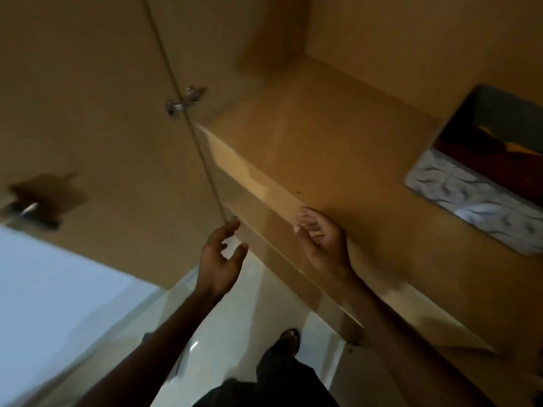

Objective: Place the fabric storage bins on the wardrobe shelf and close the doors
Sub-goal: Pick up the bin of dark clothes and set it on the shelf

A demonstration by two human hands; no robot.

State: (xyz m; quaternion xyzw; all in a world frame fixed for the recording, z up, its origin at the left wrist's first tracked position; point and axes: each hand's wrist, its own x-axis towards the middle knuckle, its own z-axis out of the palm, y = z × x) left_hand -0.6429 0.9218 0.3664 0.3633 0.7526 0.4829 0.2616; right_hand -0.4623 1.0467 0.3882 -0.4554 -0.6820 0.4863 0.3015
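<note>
On the shelf (323, 142) the bin (482, 177) sits well to the right of both hands (my right hand (321, 242) is nearer), and it and my left hand (219, 259) are empty, fingers apart.

bare arms (164, 333), dark trousers (279, 374), a dark sandal (290, 337).
</note>
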